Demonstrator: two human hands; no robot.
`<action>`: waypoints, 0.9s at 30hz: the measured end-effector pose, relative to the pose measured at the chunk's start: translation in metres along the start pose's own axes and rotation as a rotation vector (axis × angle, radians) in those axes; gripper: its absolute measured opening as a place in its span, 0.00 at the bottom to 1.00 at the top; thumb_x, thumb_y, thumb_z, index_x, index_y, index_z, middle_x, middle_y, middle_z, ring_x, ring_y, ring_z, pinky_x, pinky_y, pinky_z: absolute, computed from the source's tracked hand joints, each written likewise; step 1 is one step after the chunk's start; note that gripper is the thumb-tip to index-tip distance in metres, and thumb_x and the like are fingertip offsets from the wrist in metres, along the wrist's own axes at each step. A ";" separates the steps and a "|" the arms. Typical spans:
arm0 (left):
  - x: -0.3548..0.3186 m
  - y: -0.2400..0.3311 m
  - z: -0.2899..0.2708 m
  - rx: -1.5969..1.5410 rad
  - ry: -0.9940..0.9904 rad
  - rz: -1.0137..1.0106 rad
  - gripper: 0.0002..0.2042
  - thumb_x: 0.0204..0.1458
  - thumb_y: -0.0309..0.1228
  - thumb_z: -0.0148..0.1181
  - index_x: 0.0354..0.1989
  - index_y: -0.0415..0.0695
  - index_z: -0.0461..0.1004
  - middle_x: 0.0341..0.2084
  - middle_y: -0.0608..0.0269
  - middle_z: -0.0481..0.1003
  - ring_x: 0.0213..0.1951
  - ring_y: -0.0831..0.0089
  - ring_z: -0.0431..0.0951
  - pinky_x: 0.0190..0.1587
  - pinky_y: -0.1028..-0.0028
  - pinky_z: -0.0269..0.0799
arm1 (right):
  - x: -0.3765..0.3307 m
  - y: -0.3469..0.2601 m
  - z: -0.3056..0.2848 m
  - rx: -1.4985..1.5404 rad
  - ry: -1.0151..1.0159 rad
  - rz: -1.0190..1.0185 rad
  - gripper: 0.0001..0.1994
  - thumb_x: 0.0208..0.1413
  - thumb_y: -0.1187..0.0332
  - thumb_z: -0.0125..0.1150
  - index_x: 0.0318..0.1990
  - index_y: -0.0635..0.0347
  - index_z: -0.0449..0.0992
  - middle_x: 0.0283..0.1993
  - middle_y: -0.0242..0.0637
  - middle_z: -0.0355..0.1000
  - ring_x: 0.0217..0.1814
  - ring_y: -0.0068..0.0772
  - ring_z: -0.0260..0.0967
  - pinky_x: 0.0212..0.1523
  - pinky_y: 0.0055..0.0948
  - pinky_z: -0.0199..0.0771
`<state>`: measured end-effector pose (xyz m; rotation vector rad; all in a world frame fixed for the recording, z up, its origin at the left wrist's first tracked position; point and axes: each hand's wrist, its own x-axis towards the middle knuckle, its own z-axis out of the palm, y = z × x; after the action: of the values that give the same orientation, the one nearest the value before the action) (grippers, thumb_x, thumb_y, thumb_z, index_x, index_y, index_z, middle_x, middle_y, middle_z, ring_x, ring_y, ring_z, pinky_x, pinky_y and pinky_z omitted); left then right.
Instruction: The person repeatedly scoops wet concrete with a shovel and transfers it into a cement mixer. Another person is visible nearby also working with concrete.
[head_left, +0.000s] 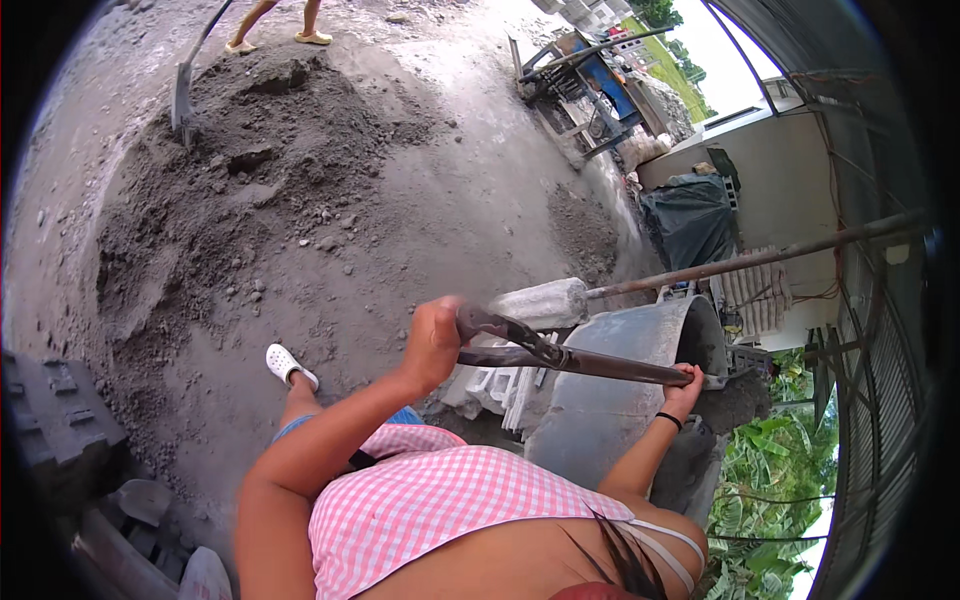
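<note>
"Where did the tool (590, 362) lie?"

"Across the drum (590, 430) as seen from above. Its forked end (490, 322) stuck out past the drum's left side, and its shaft (640, 369) reached toward the drum's mouth (704, 335). Whether it touched the metal, I couldn't tell."

"And the long axis?"

"Left to right over the drum, crosswise to the wearer's body."

"Which hand was nearer the drum?"

"The right hand (682, 388), just beside the mouth. The left hand (433, 342) was out beyond the drum's left side."

"What were the fingers doing?"

"Grasping, on both hands. The left ones were curled round the forked end, and from them the tool ran off right, toward the drum's mouth. The right ones were wrapped round the shaft, so from there it ran back left. I couldn't make out the tool's head."

"How were the arms held?"

"The left elbow was bent, well left of the drum, with the forearm angled up to the fork. The right arm was straighter, stretched along the drum's near side, a dark band (669, 420) at the wrist."

"Anything farther off?"

"A mound (250, 200), well left of the drum, with a shovel (182, 105) at its edge and someone else's feet (313, 38) beyond."
</note>
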<state>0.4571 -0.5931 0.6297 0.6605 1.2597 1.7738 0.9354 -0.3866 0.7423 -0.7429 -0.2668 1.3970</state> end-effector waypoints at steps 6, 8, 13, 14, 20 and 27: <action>-0.074 -0.101 0.094 0.087 -0.291 -0.074 0.31 0.53 0.51 0.26 0.18 0.37 0.69 0.12 0.61 0.66 0.18 0.71 0.66 0.23 0.69 0.59 | -0.065 -0.094 -0.197 -0.064 0.398 -0.261 0.11 0.50 0.67 0.54 0.18 0.55 0.64 0.18 0.30 0.63 0.21 0.28 0.63 0.26 0.30 0.70; -0.107 -0.117 0.082 0.031 -0.247 -0.066 0.35 0.51 0.59 0.19 0.19 0.40 0.65 0.15 0.66 0.64 0.22 0.74 0.63 0.26 0.73 0.56 | -0.102 -0.092 -0.211 0.015 0.249 -0.167 0.12 0.50 0.66 0.55 0.17 0.55 0.63 0.18 0.30 0.62 0.21 0.28 0.62 0.28 0.30 0.68; -0.131 -0.101 0.046 -0.141 -0.004 -0.158 0.34 0.51 0.58 0.23 0.16 0.39 0.65 0.17 0.64 0.66 0.21 0.72 0.63 0.26 0.75 0.56 | -0.161 -0.072 -0.170 -0.046 0.226 -0.176 0.12 0.51 0.67 0.55 0.20 0.58 0.63 0.20 0.32 0.61 0.24 0.28 0.60 0.31 0.30 0.68; -0.129 -0.104 0.023 -0.147 -0.077 0.030 0.34 0.50 0.59 0.23 0.17 0.39 0.65 0.17 0.64 0.66 0.22 0.71 0.64 0.26 0.76 0.56 | -0.168 -0.065 -0.150 -0.056 0.113 -0.148 0.12 0.52 0.67 0.55 0.20 0.59 0.63 0.20 0.33 0.61 0.25 0.28 0.60 0.33 0.30 0.67; -0.195 -0.095 -0.037 -0.440 0.373 -0.227 0.36 0.46 0.65 0.28 0.20 0.40 0.67 0.15 0.59 0.68 0.16 0.68 0.68 0.19 0.74 0.62 | -0.200 -0.028 -0.051 -0.058 -0.402 0.024 0.08 0.53 0.66 0.54 0.34 0.61 0.66 0.31 0.35 0.63 0.37 0.30 0.62 0.50 0.35 0.61; -0.263 -0.109 -0.140 -0.528 0.585 -0.483 0.35 0.46 0.65 0.31 0.15 0.43 0.67 0.09 0.62 0.64 0.14 0.67 0.66 0.20 0.71 0.63 | -0.215 0.115 0.007 -0.279 -0.517 0.070 0.18 0.52 0.55 0.53 0.38 0.63 0.68 0.35 0.39 0.63 0.44 0.37 0.63 0.59 0.47 0.55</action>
<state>0.5154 -0.8726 0.4910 -0.4618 1.1034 1.8116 0.7997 -0.5893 0.7310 -0.6074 -0.8607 1.6239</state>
